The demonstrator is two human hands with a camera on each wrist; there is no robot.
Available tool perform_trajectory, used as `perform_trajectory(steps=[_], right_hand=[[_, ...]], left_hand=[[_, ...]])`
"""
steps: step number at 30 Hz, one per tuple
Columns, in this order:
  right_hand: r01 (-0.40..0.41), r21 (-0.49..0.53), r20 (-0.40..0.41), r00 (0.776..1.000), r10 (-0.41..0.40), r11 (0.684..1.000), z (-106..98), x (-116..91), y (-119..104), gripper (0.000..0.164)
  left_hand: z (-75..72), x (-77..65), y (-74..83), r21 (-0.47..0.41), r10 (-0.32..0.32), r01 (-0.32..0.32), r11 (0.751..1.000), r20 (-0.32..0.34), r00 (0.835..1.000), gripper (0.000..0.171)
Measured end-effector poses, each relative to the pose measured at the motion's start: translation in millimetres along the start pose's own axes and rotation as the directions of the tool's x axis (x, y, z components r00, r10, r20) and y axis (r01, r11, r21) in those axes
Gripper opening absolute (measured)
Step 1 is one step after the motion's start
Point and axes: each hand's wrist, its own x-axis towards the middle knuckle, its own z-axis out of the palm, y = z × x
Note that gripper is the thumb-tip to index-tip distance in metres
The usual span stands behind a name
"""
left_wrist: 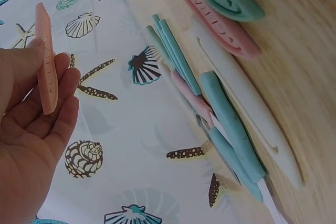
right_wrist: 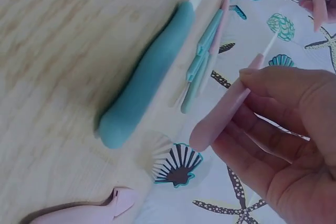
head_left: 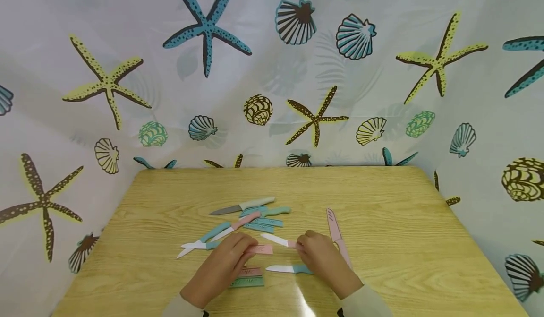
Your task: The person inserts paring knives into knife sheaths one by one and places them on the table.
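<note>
My left hand (head_left: 229, 258) pinches a small pink blade sheath (head_left: 260, 249) between thumb and fingers; the left wrist view shows this sheath (left_wrist: 47, 72) held upright. Opposite it, my right hand (head_left: 320, 255) grips a knife with a pink handle (right_wrist: 223, 111), its white blade (head_left: 274, 239) pointing left toward the sheath. Blade and sheath are apart. Below the right hand lies a teal-handled knife (head_left: 282, 269) with a white blade. Under the left hand rest a darker pink sheath (head_left: 250, 272) and a green sheath (head_left: 248, 282), both with raised lettering.
Several knives lie farther back: one with a grey blade (head_left: 225, 209), a pink-handled one (head_left: 246, 220) and teal-handled ones (head_left: 215, 232). Teal sheaths (head_left: 269, 222) lie among them. A long pink slotted piece (head_left: 334, 225) lies right. A white slotted piece (left_wrist: 241, 98) shows in the left wrist view.
</note>
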Motion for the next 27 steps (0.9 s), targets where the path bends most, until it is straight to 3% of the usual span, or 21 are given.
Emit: perform_trajectory(steps=[11,17,22,27], right_hand=[[0.032,-0.039,-0.191,0.981,-0.039,0.999,-15.2,-21.3,-3.3,0.012],[0.039,-0.013,-0.239,0.97,-0.041,0.999,-20.3,-35.0,-6.6,0.016],[0.071,-0.021,-0.313,0.947,-0.074,0.997,-22.7,-43.2,-8.7,0.021],[0.083,0.004,-0.324,0.943,-0.077,0.997,-21.5,-48.3,-9.2,0.023]], left_hand=[[-3.8,0.4,-1.3,-0.001,-0.01,0.01,1.0,0.033,0.999,0.019],[-5.1,2.5,-1.0,-0.019,-0.032,0.033,0.999,0.042,0.999,0.021],[-5.0,2.4,-0.5,-0.02,-0.039,0.04,0.999,0.046,0.998,0.019],[-5.3,1.1,-0.9,-0.016,-0.031,0.032,0.999,0.037,0.999,0.018]])
